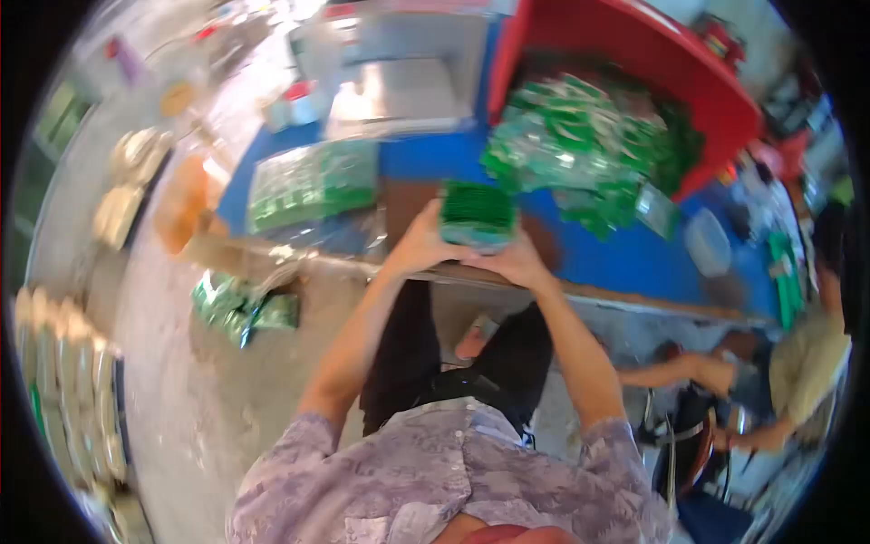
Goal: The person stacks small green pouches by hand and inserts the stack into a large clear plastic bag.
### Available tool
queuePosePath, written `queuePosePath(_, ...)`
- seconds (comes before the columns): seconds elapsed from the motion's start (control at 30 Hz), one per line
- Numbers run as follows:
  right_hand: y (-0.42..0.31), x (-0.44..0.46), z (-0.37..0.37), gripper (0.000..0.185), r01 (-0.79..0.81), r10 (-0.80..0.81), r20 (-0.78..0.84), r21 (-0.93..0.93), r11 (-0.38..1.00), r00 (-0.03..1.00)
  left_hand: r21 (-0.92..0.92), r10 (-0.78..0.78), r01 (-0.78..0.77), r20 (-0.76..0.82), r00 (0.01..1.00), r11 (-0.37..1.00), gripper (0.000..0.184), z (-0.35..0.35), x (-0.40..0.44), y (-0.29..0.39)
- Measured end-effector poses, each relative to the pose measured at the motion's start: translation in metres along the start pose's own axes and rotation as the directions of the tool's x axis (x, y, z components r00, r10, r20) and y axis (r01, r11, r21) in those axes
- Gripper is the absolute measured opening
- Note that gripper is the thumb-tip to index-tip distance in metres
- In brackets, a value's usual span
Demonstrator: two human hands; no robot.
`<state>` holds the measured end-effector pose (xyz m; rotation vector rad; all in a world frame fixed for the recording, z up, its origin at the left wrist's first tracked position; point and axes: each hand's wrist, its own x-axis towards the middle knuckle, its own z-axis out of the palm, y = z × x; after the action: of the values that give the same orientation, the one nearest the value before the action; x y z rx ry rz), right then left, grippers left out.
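A block-like stack of green packets (478,207) is between my hands at the near edge of the blue-topped table. My left hand (420,243) is closed around its left side, and my right hand (517,261) grips the right side and the near lower end. The fingers meet underneath, partly hidden by the stack. To the left lies a clear plastic bag of green-and-white packets (313,184). A loose heap of green and clear packets (580,145) spills toward me on the right.
The heap comes out of a tipped red basin (652,54). A metal box-like device (394,95) stands at the back. A translucent container (707,243) sits on the right. Green bundles (240,306) lie on the floor at left. Another person (788,372) sits at the right.
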<state>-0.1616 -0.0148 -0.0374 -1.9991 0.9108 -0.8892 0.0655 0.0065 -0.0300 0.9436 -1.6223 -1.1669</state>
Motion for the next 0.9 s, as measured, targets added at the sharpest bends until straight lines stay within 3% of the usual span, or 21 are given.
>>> queuePosePath(0.07,-0.004,-0.007,-0.004,0.093,-0.091,0.09,0.022,0.044,0.995,0.996,-0.073,0.089,-0.09,-0.01,0.996,0.993,0.083,0.009,-0.004,0.016)
queuePosePath(0.1,-0.007,-0.007,-0.005,0.092,-0.135,0.129,0.062,0.115,0.984,0.99,0.054,0.005,-0.004,-0.025,1.0,0.999,0.077,0.01,-0.01,0.018)
queuePosePath(0.17,-0.046,-0.022,-0.009,0.093,-0.103,0.1,-0.031,-0.096,0.99,0.994,0.116,0.003,0.013,-0.129,0.992,0.993,0.068,0.019,-0.024,0.017)
queuePosePath(0.2,-0.065,-0.03,-0.013,0.094,-0.1,0.086,-0.078,-0.2,0.975,0.993,-0.053,-0.087,0.085,-0.04,0.995,0.995,0.07,0.016,-0.03,0.002)
queuePosePath(0.23,-0.082,-0.041,-0.018,0.089,-0.103,0.091,-0.069,-0.193,0.976,0.993,-0.069,0.008,-0.016,-0.123,0.992,0.998,0.077,0.021,-0.037,0.008)
queuePosePath(0.27,-0.099,-0.053,-0.022,0.084,-0.106,0.097,-0.061,-0.186,0.977,0.993,-0.207,-0.12,0.101,-0.079,0.99,0.973,0.084,0.013,-0.046,-0.004)
queuePosePath(0.3,-0.104,-0.062,-0.024,0.085,-0.061,0.056,-0.031,-0.165,0.984,0.998,-0.353,-0.104,0.046,-0.149,0.983,0.934,0.093,0.014,-0.057,-0.017)
queuePosePath(0.37,-0.074,-0.069,-0.02,0.082,-0.177,0.172,0.043,0.285,0.942,0.984,-0.661,-0.127,-0.031,-0.19,0.973,0.749,0.098,0.027,-0.074,0.002)
queuePosePath(0.4,-0.07,-0.072,-0.018,0.086,-0.373,0.353,0.16,0.61,0.698,0.922,-0.683,-0.121,-0.02,-0.157,0.98,0.73,0.1,0.024,-0.077,-0.01)
queuePosePath(0.5,-0.082,-0.082,0.011,0.09,-0.55,0.369,0.489,0.832,0.074,0.79,-0.717,-0.132,0.034,-0.081,0.988,0.696,0.103,0.022,-0.077,-0.024)
queuePosePath(0.6,-0.089,-0.092,0.045,0.094,-0.588,-0.179,0.56,0.77,-0.249,0.809,-0.721,-0.104,0.076,0.005,0.995,0.688,0.1,0.038,-0.075,-0.003)
queuePosePath(0.7,-0.112,-0.099,0.068,0.095,-0.412,-0.044,0.427,0.832,-0.372,0.903,-0.604,-0.101,0.05,-0.051,0.994,0.795,0.096,0.036,-0.069,-0.002)
queuePosePath(0.77,-0.112,-0.101,0.079,0.079,-0.348,-0.023,0.377,0.826,-0.443,0.926,-0.509,-0.099,0.042,-0.085,0.991,0.86,0.094,0.034,-0.068,0.011)
queuePosePath(0.83,-0.101,-0.1,0.079,0.069,-0.341,-0.007,0.387,0.803,-0.489,0.922,-0.531,-0.127,0.028,-0.151,0.98,0.847,0.091,0.034,-0.068,0.023)
queuePosePath(0.87,-0.105,-0.099,0.062,0.063,-0.298,0.043,0.347,0.854,-0.426,0.937,-0.596,-0.166,0.018,-0.196,0.966,0.803,0.089,0.033,-0.07,0.033)
queuePosePath(0.9,-0.095,-0.093,0.052,0.07,-0.322,0.061,0.362,0.884,-0.34,0.93,-0.656,-0.203,-0.003,-0.238,0.95,0.755,0.088,0.033,-0.07,0.043)
